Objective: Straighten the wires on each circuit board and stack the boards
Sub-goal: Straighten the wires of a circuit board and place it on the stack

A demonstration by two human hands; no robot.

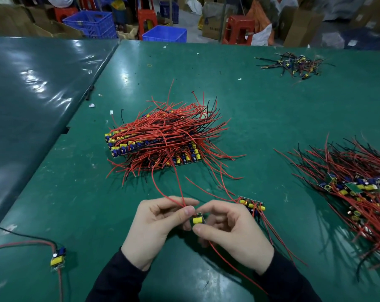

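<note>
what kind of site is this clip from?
Most likely a small electronics assembly workshop. Both hands hold a small circuit board over a green work mat, a big stacked pile of wired boards lies ahead, and blue plastic crates, red stools and cartons crowd the floor behind.

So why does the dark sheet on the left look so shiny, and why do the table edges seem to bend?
Head view: overhead light bounces off the glossy dark green plastic sheet as white glare patches; the wide-angle lens bows the matte green table mat at its edges; the background stools and crates look soft, and the small yellow-capped circuit board between both hands is slightly blurred.
</note>
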